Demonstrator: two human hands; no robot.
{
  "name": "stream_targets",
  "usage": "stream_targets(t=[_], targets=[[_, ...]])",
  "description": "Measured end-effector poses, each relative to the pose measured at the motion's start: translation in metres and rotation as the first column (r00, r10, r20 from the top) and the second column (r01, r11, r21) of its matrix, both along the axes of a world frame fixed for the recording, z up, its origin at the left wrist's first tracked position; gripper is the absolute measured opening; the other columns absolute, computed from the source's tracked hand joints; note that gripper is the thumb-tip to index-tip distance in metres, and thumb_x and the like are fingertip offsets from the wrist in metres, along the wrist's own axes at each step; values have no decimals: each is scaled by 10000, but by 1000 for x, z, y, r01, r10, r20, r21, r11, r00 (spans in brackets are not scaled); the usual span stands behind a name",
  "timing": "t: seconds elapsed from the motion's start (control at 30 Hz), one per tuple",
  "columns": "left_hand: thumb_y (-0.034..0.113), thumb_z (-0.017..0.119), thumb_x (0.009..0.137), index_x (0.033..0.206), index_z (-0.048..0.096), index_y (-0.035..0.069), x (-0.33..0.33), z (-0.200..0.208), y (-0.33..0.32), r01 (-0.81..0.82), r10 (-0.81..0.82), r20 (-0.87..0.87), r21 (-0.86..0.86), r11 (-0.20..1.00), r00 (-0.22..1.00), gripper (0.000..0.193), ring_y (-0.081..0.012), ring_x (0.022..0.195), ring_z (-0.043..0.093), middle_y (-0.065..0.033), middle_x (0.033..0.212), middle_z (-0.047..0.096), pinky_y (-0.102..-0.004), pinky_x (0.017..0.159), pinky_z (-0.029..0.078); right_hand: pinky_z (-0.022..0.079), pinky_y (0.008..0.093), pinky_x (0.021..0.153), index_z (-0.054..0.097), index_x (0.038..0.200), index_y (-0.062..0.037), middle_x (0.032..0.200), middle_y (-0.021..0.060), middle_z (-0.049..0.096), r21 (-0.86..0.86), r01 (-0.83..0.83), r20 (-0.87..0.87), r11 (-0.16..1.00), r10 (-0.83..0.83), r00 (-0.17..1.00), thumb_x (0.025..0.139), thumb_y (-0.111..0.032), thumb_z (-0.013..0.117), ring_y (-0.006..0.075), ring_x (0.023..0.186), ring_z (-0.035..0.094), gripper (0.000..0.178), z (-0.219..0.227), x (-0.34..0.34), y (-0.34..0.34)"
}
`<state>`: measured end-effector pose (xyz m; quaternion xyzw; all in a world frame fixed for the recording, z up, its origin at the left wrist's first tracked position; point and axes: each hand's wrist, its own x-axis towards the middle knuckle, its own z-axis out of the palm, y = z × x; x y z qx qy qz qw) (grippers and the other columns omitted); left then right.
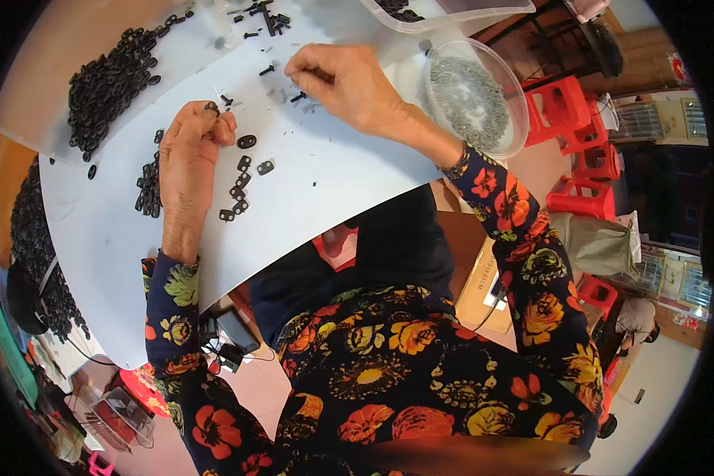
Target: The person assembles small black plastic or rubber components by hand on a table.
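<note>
My left hand is raised over the white table with its fingers closed in a pinch. A small dark piece shows at its fingertips, too small to name surely. Farther right, my right hand is also closed, thumb against fingers; whatever it may hold is hidden. Just below those fingers lies a black screw-like piece, with another to the left. Beside my left hand are a black oval two-holed piece, a row of small black two-holed pieces and a cluster of black pieces.
A large heap of black oval pieces lies at the far left. At the right stands a round clear tub of thin metal pieces. A clear plastic bin is behind it. Red stools and a person are off to the right.
</note>
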<state>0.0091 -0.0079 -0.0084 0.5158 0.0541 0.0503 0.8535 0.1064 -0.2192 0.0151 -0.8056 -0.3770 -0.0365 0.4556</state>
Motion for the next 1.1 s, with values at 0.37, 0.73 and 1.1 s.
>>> stream_targets(t=[0.37, 0.73, 1.1], targets=[[83, 501, 885, 869, 562, -28, 3, -2, 0, -8, 9, -12, 45, 999, 1000, 128, -183, 778, 517, -61, 676, 531, -297, 815, 422, 478, 362, 685, 633, 919, -12, 835, 114, 597, -294, -88, 338, 952, 190, 922, 816, -28, 577, 281, 776, 586, 118, -9, 5, 2], [76, 503, 887, 853, 565, -18, 1, -3, 0, 2, -2, -3, 49, 999, 1000, 118, -176, 794, 514, -55, 689, 533, -287, 811, 414, 480, 370, 690, 646, 895, -22, 814, 109, 613, -309, -69, 291, 948, 163, 943, 807, -72, 606, 292, 761, 589, 109, -5, 4, 6], [88, 492, 894, 824, 577, -9, 0, -2, -4, -8, 10, -11, 96, 995, 1000, 147, -165, 799, 510, -44, 689, 522, -275, 790, 402, 492, 365, 698, 663, 888, -20, 827, 104, 626, -409, -61, 280, 910, 189, 941, 814, -73, 609, 285, 759, 606, 106, 2, 19, 11]])
